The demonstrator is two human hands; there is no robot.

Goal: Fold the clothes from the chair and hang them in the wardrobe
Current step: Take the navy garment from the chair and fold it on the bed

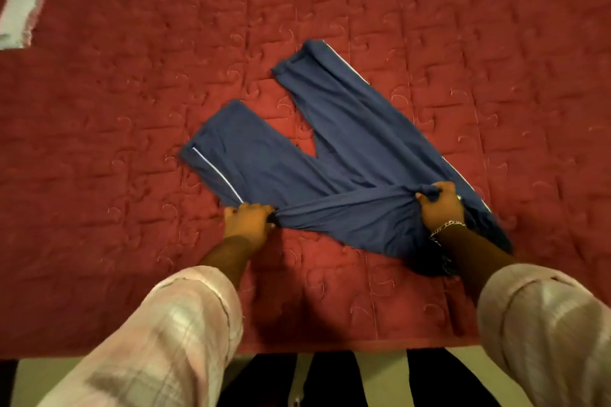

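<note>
- Left hand (246, 220): grip closed around the bunched left end of the waistband of the blue trousers (337, 149), fingers curled over the fabric, knuckles up.
- Right hand (438, 203): grip closed on the right end of the waistband, fabric gathered into a wad under the fingers and thumb.
- Waistband is twisted into a rope-like band between the two hands, pulled roughly straight, left to right.
- Trousers lie on the red quilted bedspread (132, 109), waist at the near side, legs fanning out to the far side in a V.
- Left leg is the shorter-looking one, cuff at centre-left; a thin white stripe (215, 172) runs along its outer seam down to the left hand.
- Right leg reaches further, cuff near the middle of the bed; white piping also shows along its right edge.
- Both legs lie flat, apart from each other, bedspread visible in the gap between them.
- Right wrist carries a silver chain bracelet (446, 228); a ring shows on that hand.
- Both forearms come in from the near edge in rolled pink checked sleeves (185, 324).
- Far left: a pale, blurred item (21, 16) on the bedspread, well apart from the trousers; can't tell what it is.
- Near edge: bed ends, light floor (43, 373) below it.
</note>
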